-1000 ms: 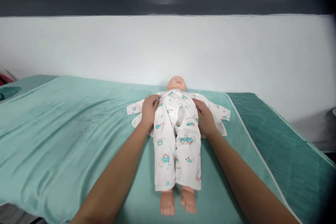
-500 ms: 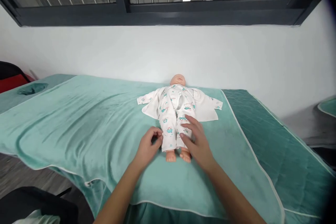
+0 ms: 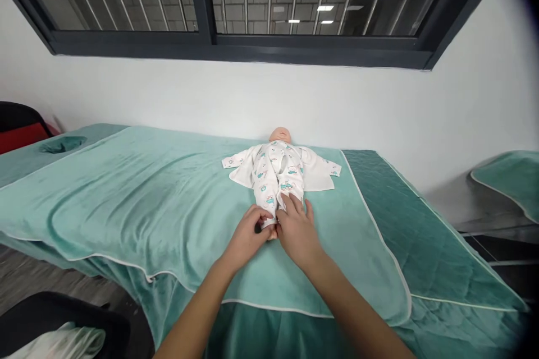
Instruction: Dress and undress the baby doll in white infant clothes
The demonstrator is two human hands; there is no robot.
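A baby doll (image 3: 280,134) lies on its back on the light green blanket, head toward the wall. White printed trousers (image 3: 266,175) cover its front from chest to ankles, with a gap at the crotch. Its white jacket (image 3: 319,171) is spread out to both sides, sleeves stretched outward. My left hand (image 3: 248,237) has thumb and fingers closed on the cuff of the left trouser leg, beside a partly visible foot (image 3: 273,233). Across the lower right trouser leg lies my right hand (image 3: 298,233), fingers apart, hiding the other foot.
The light green blanket (image 3: 160,196) covers a bed with a darker green quilted cover (image 3: 391,207). A white wall (image 3: 168,95) and barred window stand behind. At lower left is a black chair (image 3: 63,314) with pale cloth on it. Green padding (image 3: 509,176) shows at far right.
My right hand has moved left and down onto the lower trouser leg, covering one foot. My left hand has closed in on the other cuff. The view has tilted upward.
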